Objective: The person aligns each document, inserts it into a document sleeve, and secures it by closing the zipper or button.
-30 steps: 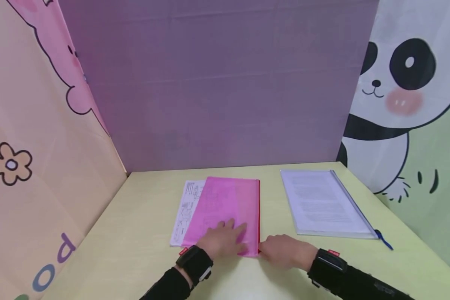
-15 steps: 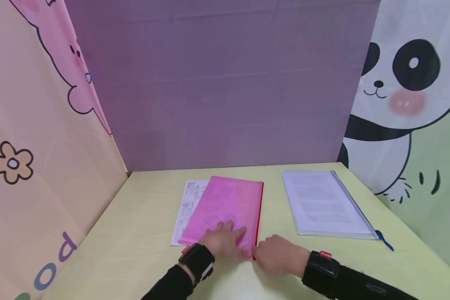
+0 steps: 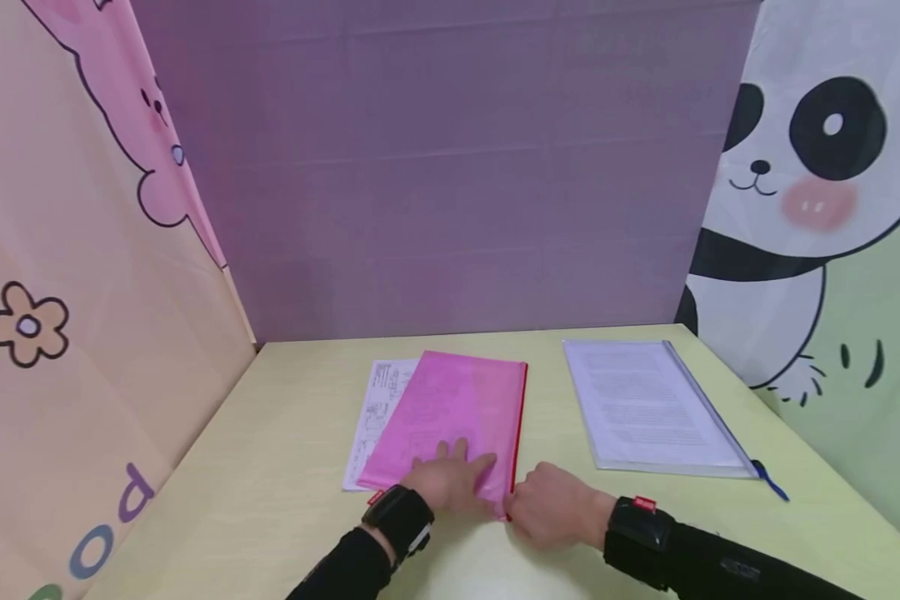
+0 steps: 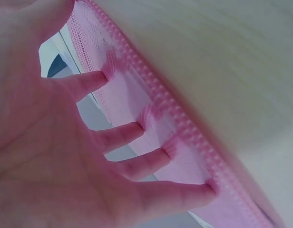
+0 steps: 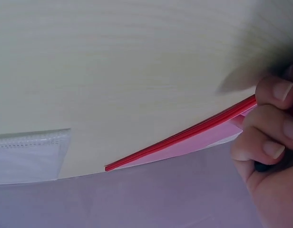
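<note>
Pink folder [image 3: 450,408]: it lies on the table in front of the person, in the middle, a little slanted; the material is see-through.
Red edge [image 3: 521,408]: it runs along the right side of the folder, and its near end goes into the right hand.
Left hand [image 3: 453,483]: spread wide, with fingers almost straight; their tips press on the near part of the folder – it grasps nothing.
Right hand [image 3: 553,507]: fingers curled in, gripping the folder at the near end of the red edge. A small dark piece [image 5: 264,166] shows among these fingers (I cannot tell what it is).
Printed sheet [image 3: 378,408]: its left part comes out beside the folder, the rest is covered – whether it is under or inside, I cannot tell.
Clear folder [image 3: 648,404]: well apart on the right, with a printed page showing through, and a blue cord [image 3: 772,482] at its near right corner.
Wrists: each one carries a black band with a red tag, next to a dark sleeve.
Table [image 3: 292,417]: pale yellow, with a purple backdrop [image 3: 450,167] behind it.
Side walls: flower drawing [image 3: 26,325] on the left, panda drawing [image 3: 795,192] on the right.
</note>
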`<state>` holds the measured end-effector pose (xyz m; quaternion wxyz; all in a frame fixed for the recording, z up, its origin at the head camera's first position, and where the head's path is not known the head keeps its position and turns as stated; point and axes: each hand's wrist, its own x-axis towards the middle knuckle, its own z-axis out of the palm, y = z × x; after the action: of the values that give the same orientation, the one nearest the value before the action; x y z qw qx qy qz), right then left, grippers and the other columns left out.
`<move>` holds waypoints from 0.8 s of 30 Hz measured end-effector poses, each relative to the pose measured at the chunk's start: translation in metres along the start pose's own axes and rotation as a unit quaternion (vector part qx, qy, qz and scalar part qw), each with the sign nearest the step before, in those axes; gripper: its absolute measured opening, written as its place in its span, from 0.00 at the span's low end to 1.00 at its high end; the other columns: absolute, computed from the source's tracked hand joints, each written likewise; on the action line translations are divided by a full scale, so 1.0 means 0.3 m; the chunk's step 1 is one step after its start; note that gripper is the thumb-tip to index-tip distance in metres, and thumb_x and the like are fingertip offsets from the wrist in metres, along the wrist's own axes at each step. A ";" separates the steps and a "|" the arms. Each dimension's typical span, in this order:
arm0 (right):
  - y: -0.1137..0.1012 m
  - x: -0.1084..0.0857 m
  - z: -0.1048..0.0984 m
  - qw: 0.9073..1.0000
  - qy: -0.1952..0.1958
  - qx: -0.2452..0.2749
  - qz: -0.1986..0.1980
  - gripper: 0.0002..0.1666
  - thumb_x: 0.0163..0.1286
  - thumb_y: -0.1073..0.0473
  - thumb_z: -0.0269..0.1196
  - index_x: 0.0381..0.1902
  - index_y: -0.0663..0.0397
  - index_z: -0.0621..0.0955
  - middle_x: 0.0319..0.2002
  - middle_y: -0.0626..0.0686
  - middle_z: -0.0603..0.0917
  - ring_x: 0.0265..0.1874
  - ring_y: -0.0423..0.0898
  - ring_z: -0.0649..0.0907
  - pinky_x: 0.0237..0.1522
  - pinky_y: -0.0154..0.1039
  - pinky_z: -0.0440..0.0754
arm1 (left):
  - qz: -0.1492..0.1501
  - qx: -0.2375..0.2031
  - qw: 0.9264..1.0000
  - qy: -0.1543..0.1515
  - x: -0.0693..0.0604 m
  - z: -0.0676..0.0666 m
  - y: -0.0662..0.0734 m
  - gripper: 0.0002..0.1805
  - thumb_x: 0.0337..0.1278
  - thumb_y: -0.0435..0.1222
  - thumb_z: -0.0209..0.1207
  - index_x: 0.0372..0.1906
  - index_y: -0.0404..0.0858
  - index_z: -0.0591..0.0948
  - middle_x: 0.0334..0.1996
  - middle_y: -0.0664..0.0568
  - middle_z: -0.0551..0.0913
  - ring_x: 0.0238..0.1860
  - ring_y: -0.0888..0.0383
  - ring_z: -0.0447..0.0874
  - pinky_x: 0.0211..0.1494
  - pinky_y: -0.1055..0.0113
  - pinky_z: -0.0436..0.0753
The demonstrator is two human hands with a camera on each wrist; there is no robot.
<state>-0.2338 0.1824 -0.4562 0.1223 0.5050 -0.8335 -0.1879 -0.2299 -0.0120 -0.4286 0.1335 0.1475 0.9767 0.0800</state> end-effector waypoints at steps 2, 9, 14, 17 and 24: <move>0.004 0.000 0.001 1.000 0.004 0.002 0.000 0.15 0.70 0.47 0.61 0.24 0.43 0.78 0.16 0.41 0.73 0.14 0.40 0.70 0.19 0.37 0.70 | -0.001 0.008 1.000 -0.001 0.003 -0.002 0.003 0.48 0.50 0.69 0.63 0.77 0.65 0.63 0.80 0.43 0.54 0.79 0.37 0.49 0.69 0.26 0.56; 0.041 0.005 0.019 0.999 -0.015 0.012 0.041 0.17 0.71 0.50 0.61 0.22 0.45 0.75 0.14 0.42 0.67 0.13 0.41 0.68 0.20 0.38 0.71 | -0.004 0.014 1.000 0.001 0.007 -0.005 0.008 0.49 0.49 0.71 0.62 0.78 0.65 0.63 0.80 0.43 0.54 0.78 0.37 0.50 0.68 0.25 0.57; 0.064 0.008 0.040 0.999 0.011 0.002 0.053 0.20 0.71 0.50 0.61 0.19 0.46 0.72 0.13 0.42 0.65 0.12 0.42 0.68 0.19 0.39 0.71 | -0.002 0.012 1.000 0.004 0.010 0.003 0.007 0.49 0.48 0.72 0.62 0.77 0.65 0.63 0.80 0.42 0.54 0.78 0.37 0.50 0.67 0.24 0.56; 0.068 0.010 0.044 0.998 0.035 -0.008 0.055 0.20 0.70 0.50 0.62 0.18 0.45 0.71 0.13 0.42 0.64 0.11 0.41 0.67 0.18 0.38 0.69 | -0.003 0.012 1.000 0.004 0.013 0.003 0.008 0.49 0.49 0.71 0.62 0.78 0.64 0.63 0.80 0.42 0.54 0.78 0.37 0.50 0.67 0.24 0.57; 0.063 0.014 0.051 0.997 0.052 0.001 0.063 0.21 0.69 0.52 0.62 0.18 0.45 0.70 0.13 0.41 0.63 0.11 0.40 0.65 0.17 0.38 0.68 | -0.009 0.014 1.000 0.003 0.016 0.002 0.008 0.50 0.48 0.70 0.64 0.78 0.63 0.63 0.79 0.41 0.54 0.78 0.37 0.50 0.67 0.24 0.57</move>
<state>-0.2568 0.1893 -0.4615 0.1762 0.4603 -0.8566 -0.1525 -0.2336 -0.0081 -0.4297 0.1295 0.1408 0.9794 0.0651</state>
